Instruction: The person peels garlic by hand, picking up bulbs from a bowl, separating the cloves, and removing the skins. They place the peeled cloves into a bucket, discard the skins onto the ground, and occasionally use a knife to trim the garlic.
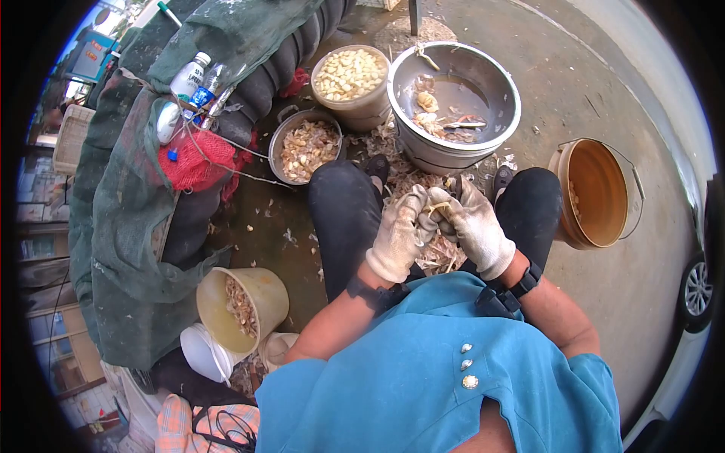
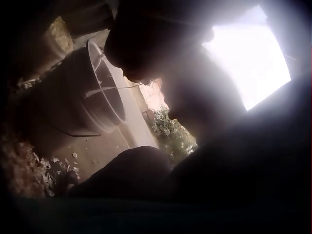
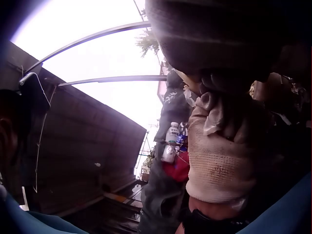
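Note:
Both hands wear whitish work gloves and meet between the knees in the head view. The left hand (image 1: 399,235) and the right hand (image 1: 477,230) have curled fingers pinching a small pale garlic piece (image 1: 436,207) between them. Beneath them lies a heap of papery skins (image 1: 442,255). The right wrist view shows the gloved left hand (image 3: 222,146) with its fingers bent beside the dark underside of the right hand. In the left wrist view the hands are dark silhouettes and their grip is hidden.
Ahead stand a metal basin (image 1: 495,90) with murky water, a tub of peeled cloves (image 1: 349,75) and a pot of cloves (image 1: 308,147). An orange-brown bucket (image 1: 604,192) lies tipped at right, a cream bucket (image 1: 268,291) at left. Bottles (image 1: 189,78) rest on green netting.

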Motion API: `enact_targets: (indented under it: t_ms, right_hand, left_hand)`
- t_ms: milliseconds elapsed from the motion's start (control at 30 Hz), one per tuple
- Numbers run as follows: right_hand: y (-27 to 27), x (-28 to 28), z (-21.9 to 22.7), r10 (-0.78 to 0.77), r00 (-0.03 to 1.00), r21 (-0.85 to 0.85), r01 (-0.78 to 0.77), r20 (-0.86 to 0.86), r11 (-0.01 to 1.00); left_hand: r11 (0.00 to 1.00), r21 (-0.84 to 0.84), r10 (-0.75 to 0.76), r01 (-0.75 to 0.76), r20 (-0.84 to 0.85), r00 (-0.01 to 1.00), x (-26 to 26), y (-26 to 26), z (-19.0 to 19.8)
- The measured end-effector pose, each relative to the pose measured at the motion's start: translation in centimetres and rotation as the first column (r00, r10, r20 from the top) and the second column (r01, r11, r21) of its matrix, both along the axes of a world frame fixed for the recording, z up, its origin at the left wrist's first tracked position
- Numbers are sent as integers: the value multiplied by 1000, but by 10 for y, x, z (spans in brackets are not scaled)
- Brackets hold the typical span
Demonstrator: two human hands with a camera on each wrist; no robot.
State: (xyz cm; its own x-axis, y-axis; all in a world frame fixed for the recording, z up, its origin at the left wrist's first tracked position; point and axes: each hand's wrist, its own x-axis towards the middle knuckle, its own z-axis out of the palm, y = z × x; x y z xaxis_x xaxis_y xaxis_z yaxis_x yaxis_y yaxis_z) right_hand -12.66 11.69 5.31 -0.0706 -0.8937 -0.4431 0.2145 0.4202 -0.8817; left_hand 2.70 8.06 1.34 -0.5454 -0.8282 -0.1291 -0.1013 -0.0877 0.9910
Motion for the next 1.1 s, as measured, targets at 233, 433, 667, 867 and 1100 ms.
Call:
enact_targets:
  t_ms: [233, 433, 667, 867, 1100]
  right_hand:
    - [-3, 0, 0, -2, 991, -40, 7, 131, 999]
    - [-2, -9, -12, 61, 859, -55, -39, 509, 998]
    - [-4, -19, -19, 116, 716, -46, -116, 688, 992]
    - [-5, -26, -15, 24, 713, 66, -99, 701, 993]
    - [-7, -23, -19, 33, 775, 96, -120, 632, 988]
  left_hand:
    - [912, 406, 101, 56, -356, 929, 5, -6, -27]
    - [981, -129, -158, 145, -101, 982, 15, -14, -33]
    - [765, 534, 67, 360, -621, 781, 10, -12, -24]
    - [877, 339, -96, 340, -571, 815, 19, -28, -5]
    - [944, 276, -34, 182, -465, 885, 7, -21, 11]
